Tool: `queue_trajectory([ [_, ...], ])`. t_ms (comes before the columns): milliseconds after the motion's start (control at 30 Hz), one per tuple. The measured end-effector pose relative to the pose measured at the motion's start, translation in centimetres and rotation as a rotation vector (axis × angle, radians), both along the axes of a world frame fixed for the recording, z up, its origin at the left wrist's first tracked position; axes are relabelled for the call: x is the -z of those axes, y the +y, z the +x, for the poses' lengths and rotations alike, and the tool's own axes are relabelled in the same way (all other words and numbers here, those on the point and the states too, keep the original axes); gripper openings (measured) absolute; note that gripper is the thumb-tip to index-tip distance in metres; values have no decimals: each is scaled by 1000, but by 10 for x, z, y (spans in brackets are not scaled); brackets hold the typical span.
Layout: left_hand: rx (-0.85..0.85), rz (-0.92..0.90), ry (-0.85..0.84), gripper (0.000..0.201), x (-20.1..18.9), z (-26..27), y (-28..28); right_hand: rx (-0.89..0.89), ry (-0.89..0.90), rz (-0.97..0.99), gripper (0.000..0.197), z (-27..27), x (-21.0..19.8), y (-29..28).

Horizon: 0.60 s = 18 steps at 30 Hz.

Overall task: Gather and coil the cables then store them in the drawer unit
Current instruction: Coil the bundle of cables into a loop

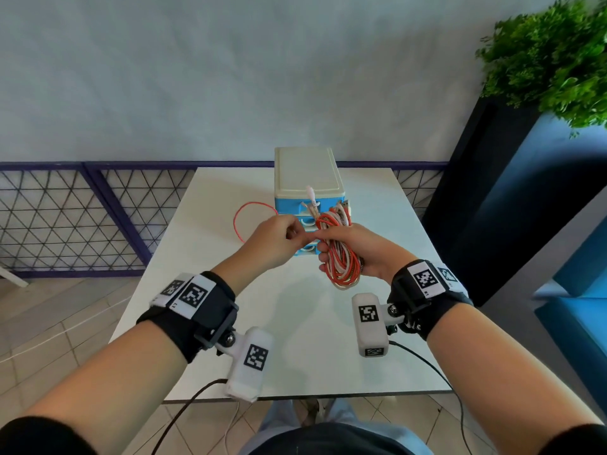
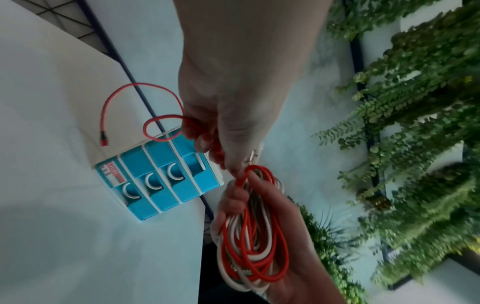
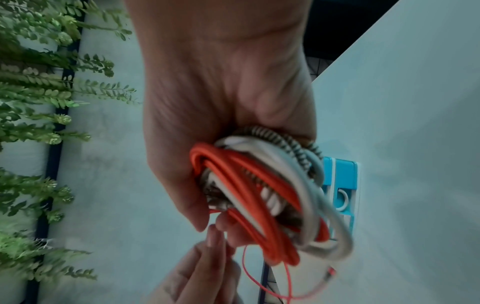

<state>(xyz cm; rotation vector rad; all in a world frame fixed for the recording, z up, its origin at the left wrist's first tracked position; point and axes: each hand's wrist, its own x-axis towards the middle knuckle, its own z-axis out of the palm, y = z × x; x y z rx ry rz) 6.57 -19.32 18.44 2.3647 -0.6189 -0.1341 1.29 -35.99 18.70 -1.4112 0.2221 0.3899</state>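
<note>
Both forearms reach forward over the white desk (image 1: 184,290), hands meeting in the air in front of the drawer unit (image 1: 308,178).

Right hand (image 1: 358,247): palm turned inward, fingers (image 2: 233,195) wrapped around a cable bundle (image 1: 338,254) held upright above the desk. The bundle's loops hang below the fist and rise above it.

Left hand (image 1: 272,241): fingers curled, pinching a thin red cable (image 1: 253,205) right beside the top of the bundle. In the left wrist view the fingertips (image 2: 233,166) meet the bundle's top loop. From the pinch the red cable arcs out to the left in an open loop, and its plug end (image 2: 103,140) hangs free near the desk surface.

Bundle: orange-red and white strands coiled in long ovals, plus one strand braided in a dark-and-light pattern, seen in the right wrist view. A white plug (image 1: 310,193) and another connector (image 1: 343,205) stick out at the top.

Drawer unit: cream top, blue drawer fronts with white crescent handles, all drawers closed, standing at the far middle of the desk. A small red-and-white label (image 2: 113,174) sits on one front; the letters look like "LICOI" but are too blurred to confirm.

Both wrists wear black straps carrying white blocks printed with square black-and-white marker codes (image 1: 193,295).
</note>
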Motion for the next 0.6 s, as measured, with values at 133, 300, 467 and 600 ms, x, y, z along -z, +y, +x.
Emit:
queue_trajectory([
  [133,-53,-105,442,39,2,4,13,156,-57,-39,8,3,6,-9],
  [300,-75,-446,888,25,3,1,24,341,-113,-288,15,8,19,-21],
  [467,-74,-554,950,11,-2,-13,9,284,-166,-418,29,7,23,-8],
  [600,-42,-571,913,6,-1,-20,-4,184,-145,-243,49,3,21,4],
])
